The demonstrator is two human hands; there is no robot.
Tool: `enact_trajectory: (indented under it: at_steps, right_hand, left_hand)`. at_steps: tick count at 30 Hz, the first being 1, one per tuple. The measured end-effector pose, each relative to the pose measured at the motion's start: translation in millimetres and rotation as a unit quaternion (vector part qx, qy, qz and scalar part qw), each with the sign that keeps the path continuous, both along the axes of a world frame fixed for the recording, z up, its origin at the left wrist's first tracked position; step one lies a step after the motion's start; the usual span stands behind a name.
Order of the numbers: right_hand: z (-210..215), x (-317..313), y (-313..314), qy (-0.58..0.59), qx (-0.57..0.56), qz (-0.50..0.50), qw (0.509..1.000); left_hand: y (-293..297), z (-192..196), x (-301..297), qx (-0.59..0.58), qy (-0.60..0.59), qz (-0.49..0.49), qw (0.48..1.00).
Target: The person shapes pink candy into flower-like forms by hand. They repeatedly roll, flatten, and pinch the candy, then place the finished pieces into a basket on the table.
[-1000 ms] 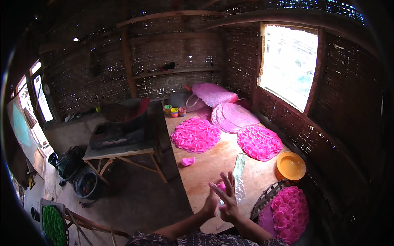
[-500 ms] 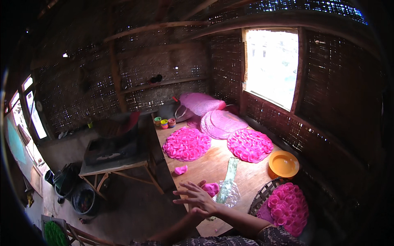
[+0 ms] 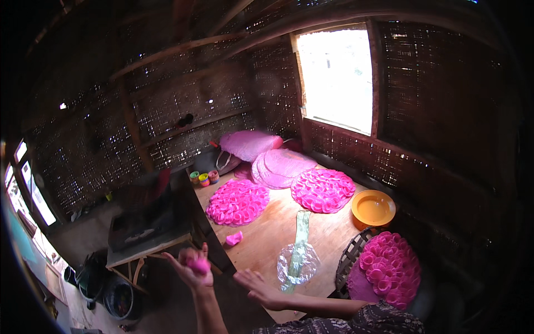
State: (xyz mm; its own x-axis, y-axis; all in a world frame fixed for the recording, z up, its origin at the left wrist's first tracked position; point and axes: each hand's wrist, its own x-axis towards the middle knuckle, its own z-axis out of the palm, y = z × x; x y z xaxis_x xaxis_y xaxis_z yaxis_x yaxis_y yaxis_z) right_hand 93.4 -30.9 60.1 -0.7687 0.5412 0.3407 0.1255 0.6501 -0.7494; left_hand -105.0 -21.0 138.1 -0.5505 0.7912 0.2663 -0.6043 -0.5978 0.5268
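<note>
My left hand is raised left of the wooden table, palm up and fingers apart. A soft, dough-like pink lump rests in it. To its right, my right hand is stretched flat over the table's near left edge, holding nothing. A smaller pink lump lies on the table beyond the hands. A clear plastic sheet lies right of my right hand, with a pale green strip running along it.
Two bright pink ruffled rounds lie farther back, before flat pink discs. An orange basin stands on the right, near a basket with pink curled pieces. Small colourful cups stand at the far left corner.
My hands, which overlapped near the plastic sheet, have come apart. The left has swung leftward with the pink lump, leaving the sheet uncovered. The view has shifted slightly.
</note>
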Motion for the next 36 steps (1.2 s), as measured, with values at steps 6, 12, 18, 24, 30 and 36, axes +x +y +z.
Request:
enact_trajectory:
  at_steps: [6, 12, 18, 24, 30, 36]
  right_hand:
    - [90, 46, 24, 0.25, 0.164, -0.212, 0.93]
    - [133, 45, -8, 0.2, 0.265, -0.23, 0.915]
    - [141, 77, 10, 0.244, 0.224, -0.23, 0.915]
    - [154, 86, -4, 0.238, 0.317, -0.291, 0.871]
    - [141, 77, -22, 0.272, 0.276, -0.212, 0.897]
    - [146, 93, -9, 0.27, 0.299, -0.235, 0.885]
  left_hand:
    - [-27, 27, 86, -0.031, 0.244, -0.067, 0.967]
    - [-25, 48, 162, 0.147, 0.208, -0.252, 0.934]
    - [-39, 38, 170, -0.066, 0.235, -0.39, 0.888]
    - [-23, 48, 197, 0.183, 0.34, -0.268, 0.883]
    - [4, 86, 195, 0.22, 0.299, -0.212, 0.904]
    - [-15, 78, 214, 0.23, 0.233, -0.297, 0.897]
